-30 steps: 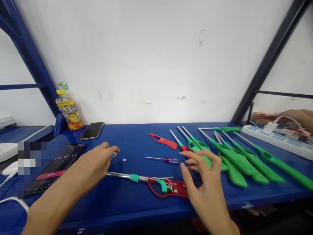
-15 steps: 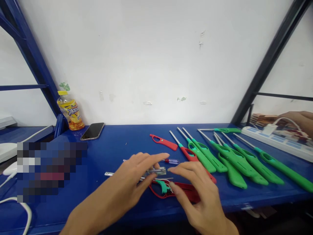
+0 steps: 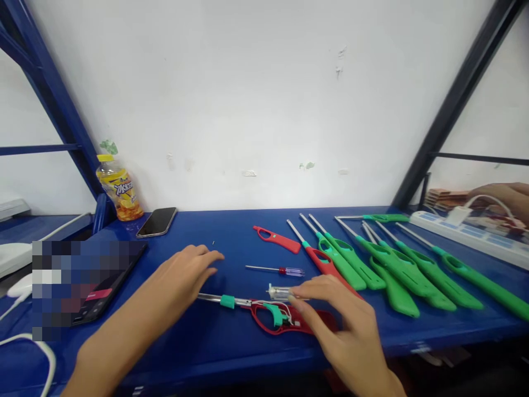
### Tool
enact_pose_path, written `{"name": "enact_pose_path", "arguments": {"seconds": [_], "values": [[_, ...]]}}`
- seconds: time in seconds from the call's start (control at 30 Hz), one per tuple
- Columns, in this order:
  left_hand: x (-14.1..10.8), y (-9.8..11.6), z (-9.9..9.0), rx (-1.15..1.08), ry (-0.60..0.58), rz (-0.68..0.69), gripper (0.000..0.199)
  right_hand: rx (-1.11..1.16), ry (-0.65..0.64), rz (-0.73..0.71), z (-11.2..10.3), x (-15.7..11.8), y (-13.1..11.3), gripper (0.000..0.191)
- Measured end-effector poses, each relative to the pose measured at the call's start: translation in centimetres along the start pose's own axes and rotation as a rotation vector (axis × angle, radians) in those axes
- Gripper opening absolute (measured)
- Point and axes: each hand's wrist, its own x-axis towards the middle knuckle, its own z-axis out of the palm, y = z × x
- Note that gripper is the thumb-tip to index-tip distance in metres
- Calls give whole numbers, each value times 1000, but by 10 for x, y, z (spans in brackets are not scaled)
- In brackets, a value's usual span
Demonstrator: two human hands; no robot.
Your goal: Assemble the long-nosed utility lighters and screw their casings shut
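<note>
My right hand [image 3: 334, 320] pinches a small clear plastic fuel tank [image 3: 279, 293] between thumb and fingertips; its fitted end points left. Just below lies an opened long-neck lighter: a red half-shell [image 3: 264, 326] with a teal trigger [image 3: 276, 316], thin white wires and a metal tube [image 3: 210, 298] bearing a teal collar [image 3: 227, 301]. My right fingers cover part of that shell. My left hand [image 3: 188, 273] is over the tube's left end, fingers apart, nothing visible in them. Behind the tank, a screwdriver [image 3: 292, 272] with a clear purple handle lies flat.
A loose red cover half [image 3: 283, 242] lies farther back, beside a whole red lighter [image 3: 320, 258]. Several green lighters [image 3: 397, 270] spread right, before a white power strip [image 3: 475, 237] and another person's hand [image 3: 504, 196]. Left are a phone [image 3: 157, 221], a bottle [image 3: 119, 190] and a dark device [image 3: 119, 275].
My left hand has let go of the clear tank and moved left. The tank is now in my right hand. The screwdriver and opened lighter show more fully.
</note>
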Motion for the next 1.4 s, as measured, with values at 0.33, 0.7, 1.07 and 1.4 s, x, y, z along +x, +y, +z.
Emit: {"name": "enact_pose_path", "arguments": {"seconds": [0.33,0.7,1.07,1.4], "values": [[8,-29,15,-75,-98,-82,18,15,-23,39,2,-2,6,20],[9,-11,15,26,-132,-112,22,-3,-15,51,3,-1,3,16],[14,31,-2,34,-96,-91,22,-67,-60,123,-1,-3,7,27],[15,46,6,-230,302,213,26,-19,-14,106,1,-5,9,17]]}}
